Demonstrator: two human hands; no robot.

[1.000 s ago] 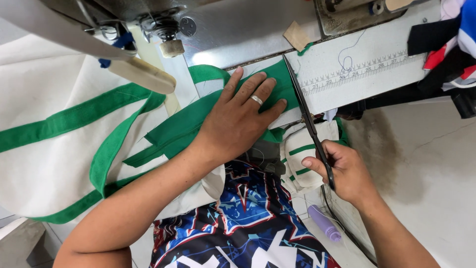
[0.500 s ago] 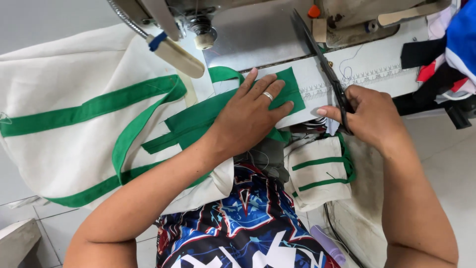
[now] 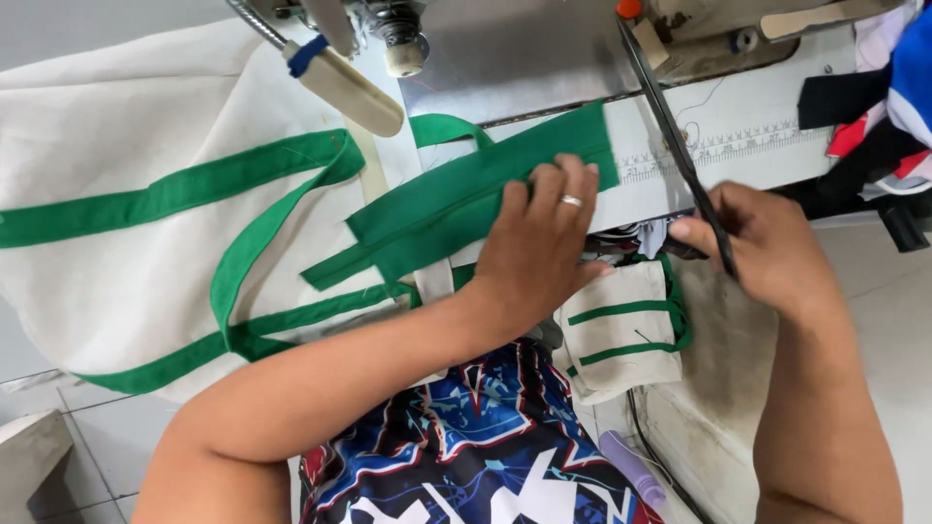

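One right hand [image 3: 767, 257] hides the scissors' [image 3: 675, 146] handles.

Folded green fabric strips [image 3: 456, 209] lie flat; long dark scissors [image 3: 680, 146] point upward.

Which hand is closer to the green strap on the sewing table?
Left. The left hand lies flat on the green strap, pressing it down. The right hand is off to its right, holding scissors, not touching it.

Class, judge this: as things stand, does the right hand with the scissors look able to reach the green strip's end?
Probably yes: the right hand holds the scissors just beside the green strip, with nothing between; the left hand pins it.
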